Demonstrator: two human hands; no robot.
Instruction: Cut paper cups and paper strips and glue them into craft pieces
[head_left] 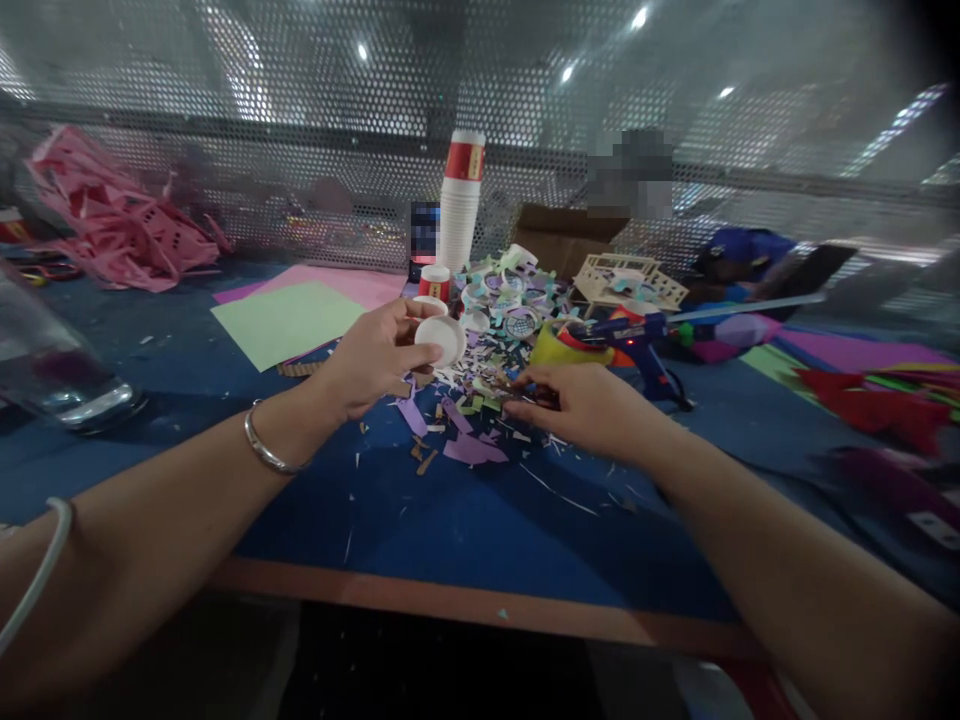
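My left hand [375, 350] grips a small white paper cup piece [441, 342] between thumb and fingers, its round face turned toward me. To the right, my right hand [589, 405] is closed low over a heap of paper scraps [487, 385]. Something thin and dark shows at its fingertips, too small to make out. Purple paper pieces [474, 448] lie on the blue tabletop below both hands. Just behind the left hand stands a red and white paper cup [435, 284]. A pile of cut cup pieces with coloured paper bits [517, 295] sits beyond the scraps.
A tall stack of paper cups [459, 215] rises at the back. Right of the scraps stands a blue glue gun [641, 345] near a wooden lattice frame [626, 280]. Coloured sheets [289, 315], pink crumpled material [124, 220] and a clear glass container [67, 360] occupy the left.
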